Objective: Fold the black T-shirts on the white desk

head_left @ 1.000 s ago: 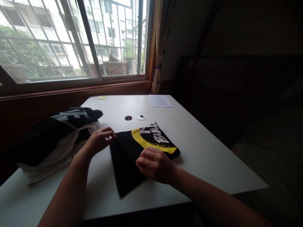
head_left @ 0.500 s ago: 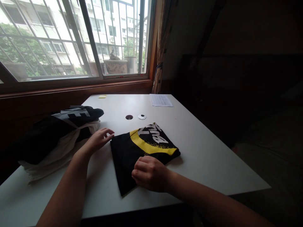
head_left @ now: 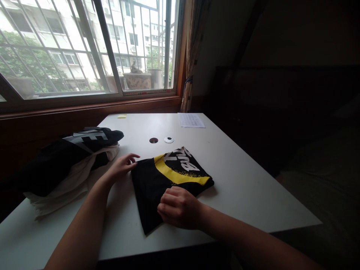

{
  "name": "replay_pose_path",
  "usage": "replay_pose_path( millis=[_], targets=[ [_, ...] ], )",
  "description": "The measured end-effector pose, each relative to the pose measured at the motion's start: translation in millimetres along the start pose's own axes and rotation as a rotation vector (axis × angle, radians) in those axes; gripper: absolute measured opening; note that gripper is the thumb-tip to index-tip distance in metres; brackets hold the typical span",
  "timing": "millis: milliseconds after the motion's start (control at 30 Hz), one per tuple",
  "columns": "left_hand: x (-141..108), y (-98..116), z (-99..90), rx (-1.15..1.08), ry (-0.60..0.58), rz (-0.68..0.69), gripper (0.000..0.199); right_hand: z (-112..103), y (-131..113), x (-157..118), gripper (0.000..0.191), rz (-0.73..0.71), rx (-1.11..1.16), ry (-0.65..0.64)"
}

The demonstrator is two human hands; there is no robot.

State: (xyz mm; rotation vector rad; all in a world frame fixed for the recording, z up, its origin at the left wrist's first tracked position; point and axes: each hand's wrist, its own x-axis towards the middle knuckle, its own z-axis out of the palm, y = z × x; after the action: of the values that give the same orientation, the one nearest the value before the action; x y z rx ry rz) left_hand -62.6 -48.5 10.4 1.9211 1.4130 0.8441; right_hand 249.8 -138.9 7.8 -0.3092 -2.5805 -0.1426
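A folded black T-shirt (head_left: pixel 149 191) with a yellow curved band and white lettering lies flat on the white table. My left hand (head_left: pixel 123 165) is at its far left corner, fingers loosely spread and thumb close to the cloth. Over the near edge of the shirt, my right hand (head_left: pixel 178 208) is closed, its fingers curled on the fabric. The fingertips of the right hand are hidden beneath it.
On the left of the table (head_left: pixel 239 187) is a heap of black and pale clothes (head_left: pixel 84 150). Toward the back lie a yellow sticky note (head_left: pixel 122 116) and paper sheets (head_left: pixel 191 120). A round hole (head_left: pixel 153 140) and a white cap (head_left: pixel 168 140) are beyond the shirt. A barred window (head_left: pixel 135 48) is behind.
My left hand has shifted slightly to the right, against the shirt's corner, with its fingers extending a little more. The right hand and the shirt have hardly moved.
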Motion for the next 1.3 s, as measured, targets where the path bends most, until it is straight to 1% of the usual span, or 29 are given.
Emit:
replay_pose_path(
  millis=[200,367,467,500,567,700,767,833,933,967,1000,1067,1133,1200,1300],
  targets=[
    [-0.9,-0.4,0.2,0.031,-0.053,-0.041,0.045,-0.2,2.4,-4.4,0.016,-0.039,0.032,0.002],
    [0.0,-1.4,0.5,0.059,0.06,0.027,0.042,-0.8,3.3,-5.3,0.015,0.004,0.031,0.039],
    [-0.6,-0.7,1.7,0.087,0.04,0.054,0.037,0.2,3.6,-5.2,0.019,-0.039,0.024,-0.017],
    [-0.7,-0.7,2.6,0.099,0.037,0.076,0.035,0.6,3.6,-5.1,0.02,-0.063,0.029,-0.045],
    [-0.3,-0.7,4.9,0.158,0.068,0.153,0.031,1.1,3.1,-5.2,0.021,-0.102,0.057,-0.095],
    [2.5,3.7,10.8,0.386,0.195,0.343,0.025,-4.6,3.4,-7.0,0.017,-0.115,0.17,-0.138],
    [4.4,11.2,16.2,0.47,0.219,0.407,0.026,-12.7,9.3,-9.6,0.015,-0.062,0.22,-0.127],
    [6.3,22.5,25.5,0.514,0.208,0.461,0.028,-24.0,23.3,-14.1,0.014,0.061,0.238,-0.093],
    [9.1,40.6,47.7,0.54,0.108,0.533,0.034,-41.8,58.0,-25.6,0.016,0.314,0.239,-0.011],
    [9.9,45.1,56.4,0.545,0.064,0.549,0.036,-46.3,70.6,-30.9,0.019,0.382,0.241,0.021],
    [10.7,48.2,65.1,0.551,0.021,0.561,0.039,-49.3,82.4,-36.9,0.022,0.444,0.233,0.024],
    [11.5,49.7,80.3,0.567,-0.055,0.569,0.043,-50.5,100.4,-50.7,0.029,0.525,0.231,-0.049],
    [11.6,46.5,90.2,0.592,-0.126,0.551,0.048,-46.1,108.7,-65.4,0.039,0.576,0.248,-0.186],
    [11.0,41.9,93.6,0.622,-0.182,0.505,0.053,-40.0,108.9,-78.7,0.05,0.616,0.271,-0.312],
    [9.7,38.5,90.5,0.66,-0.231,0.428,0.059,-35.4,102.7,-92.6,0.055,0.641,0.281,-0.422]
  ],
)
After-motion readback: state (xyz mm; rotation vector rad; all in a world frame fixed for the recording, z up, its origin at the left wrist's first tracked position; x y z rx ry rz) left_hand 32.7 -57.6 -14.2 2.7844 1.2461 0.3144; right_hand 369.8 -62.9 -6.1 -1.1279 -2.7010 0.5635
